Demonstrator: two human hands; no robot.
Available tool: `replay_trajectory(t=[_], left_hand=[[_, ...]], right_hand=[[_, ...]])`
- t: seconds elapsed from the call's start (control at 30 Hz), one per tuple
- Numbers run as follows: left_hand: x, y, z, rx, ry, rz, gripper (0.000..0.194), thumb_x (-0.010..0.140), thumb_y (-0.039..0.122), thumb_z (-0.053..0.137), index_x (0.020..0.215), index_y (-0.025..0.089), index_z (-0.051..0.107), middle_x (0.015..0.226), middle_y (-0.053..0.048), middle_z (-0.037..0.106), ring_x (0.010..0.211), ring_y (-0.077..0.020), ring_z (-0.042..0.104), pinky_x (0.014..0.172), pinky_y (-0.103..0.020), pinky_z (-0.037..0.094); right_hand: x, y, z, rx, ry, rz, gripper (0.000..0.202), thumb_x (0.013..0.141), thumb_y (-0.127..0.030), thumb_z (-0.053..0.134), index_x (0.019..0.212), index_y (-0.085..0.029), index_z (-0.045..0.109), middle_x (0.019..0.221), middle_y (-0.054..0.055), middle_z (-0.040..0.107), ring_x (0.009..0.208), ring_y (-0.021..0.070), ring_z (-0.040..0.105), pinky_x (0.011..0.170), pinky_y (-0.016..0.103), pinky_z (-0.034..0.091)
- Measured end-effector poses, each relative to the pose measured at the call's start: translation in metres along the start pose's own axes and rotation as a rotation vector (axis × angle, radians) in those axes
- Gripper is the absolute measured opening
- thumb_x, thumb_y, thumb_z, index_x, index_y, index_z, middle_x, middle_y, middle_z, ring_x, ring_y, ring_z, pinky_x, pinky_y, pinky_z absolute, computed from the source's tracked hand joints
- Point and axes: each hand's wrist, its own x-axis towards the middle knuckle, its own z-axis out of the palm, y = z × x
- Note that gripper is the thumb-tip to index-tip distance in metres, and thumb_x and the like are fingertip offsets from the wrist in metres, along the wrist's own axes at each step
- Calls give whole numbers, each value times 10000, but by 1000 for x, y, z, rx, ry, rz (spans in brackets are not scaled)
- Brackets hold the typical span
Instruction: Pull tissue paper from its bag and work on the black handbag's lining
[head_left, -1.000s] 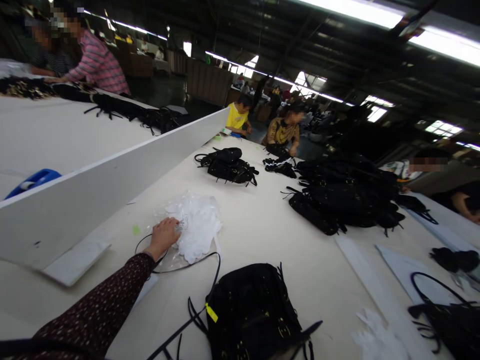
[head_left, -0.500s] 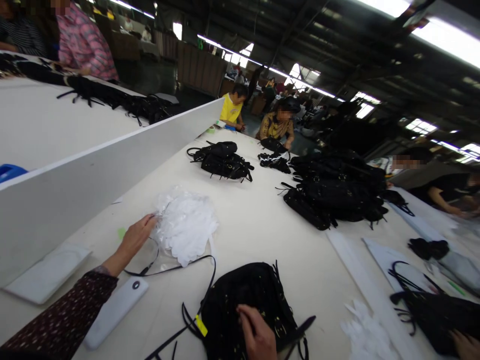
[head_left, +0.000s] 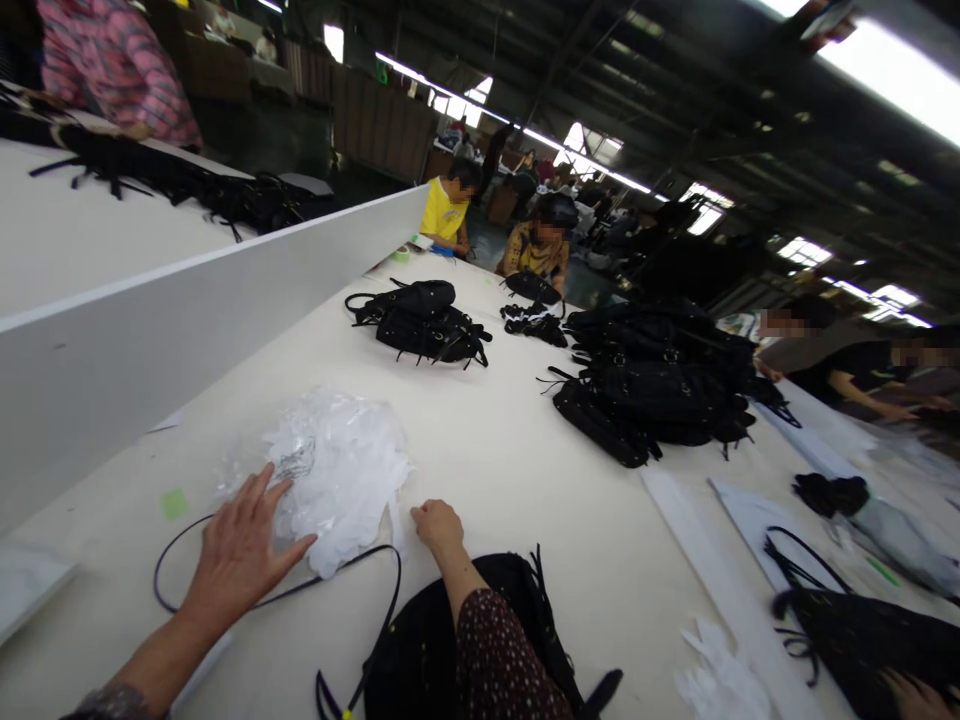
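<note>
Reaching across the bench, both hands close on the same target: a heap of white cut pieces in a clear plastic bag, lying near the person's edge, left of centre. The left hand lies flat and open, fingers spread, fingertips on the near-left rim of that white heap, right where the crinkled plastic bunches. The right hand sits loosely curled, knuckles up, gripping nothing that shows, just beside the heap's right-hand rim. So the heap sits between the two hands, ahead of the left one and to the left of the right one, with the left hand in contact and the right only near. The heap has no marked long axis; it spreads roughly round, a shade longer from the near edge toward the far one.

Under the right forearm lies a black bag, hard against the near edge, and its thin black strap loops out along the bench, passing under the left hand and along the near rim of the white pieces. Farther up the bench, well apart, sits a big pile of black bags.
</note>
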Motion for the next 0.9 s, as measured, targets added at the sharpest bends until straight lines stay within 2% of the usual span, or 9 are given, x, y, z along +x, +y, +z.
replay_trajectory(t=[0.1,0.17,0.27,0.37,0.43,0.57,0.7,0.8,0.9], left_hand=[[5,8,17,34,24,3,821,896,604,407,1579,235,138,1659,-137,230,1483,-371,286,1144,-599,311],[10,7,23,65,8,1,775,921,521,389,1589,237,119,1659,-128,235,1476,-367,302,1127,-592,329],[17,-2,24,103,-44,17,621,947,416,381,1525,199,309,1640,-128,291,1428,-338,387,1077,-532,396],[23,-15,21,114,-108,18,370,960,365,375,1213,217,600,1578,-93,416,1383,-318,446,1026,-495,431],[28,-24,17,67,-165,-20,314,955,351,367,1037,237,648,1488,-70,529,1347,-319,486,1024,-502,420],[41,-45,0,-75,-253,-146,326,935,411,377,1003,251,652,1170,-54,704,1093,-300,641,977,-470,451],[54,-53,-40,-162,-235,-286,311,941,522,419,1013,314,638,1080,34,729,934,-231,693,814,-359,512],[52,-37,-63,-244,-164,-249,402,918,626,466,1184,345,577,1249,21,684,1120,-239,654,937,-377,497],[38,-10,-60,-156,-50,-87,646,864,637,560,1389,280,442,1546,-77,460,1410,-285,431,1125,-467,381]], right_hand=[[26,-11,12,65,-41,37,244,823,-369,573,766,-171,703,812,124,753,890,276,708,820,380,514],[37,-18,18,139,-73,53,192,803,-342,590,757,-188,695,764,86,747,809,233,711,750,329,522],[47,-27,26,265,-123,63,114,774,-275,603,736,-205,684,716,39,736,721,183,698,655,265,516],[50,-37,30,402,-147,61,93,763,-261,600,729,-202,664,704,21,728,690,159,680,607,237,517],[49,-47,27,503,-154,56,104,763,-279,598,739,-189,647,696,21,716,649,146,663,572,228,520],[39,-81,7,690,-146,-7,128,766,-296,601,761,-172,631,682,17,695,594,122,642,524,212,530],[24,-120,-22,799,-92,-76,107,746,-250,611,804,-164,639,686,21,706,600,131,662,502,208,544],[11,-141,-38,835,-43,-111,84,726,-205,605,788,-162,641,662,13,695,593,130,662,499,204,544],[-1,-158,-45,843,-16,-147,76,718,-190,598,775,-166,642,647,2,685,571,118,643,518,216,554]])
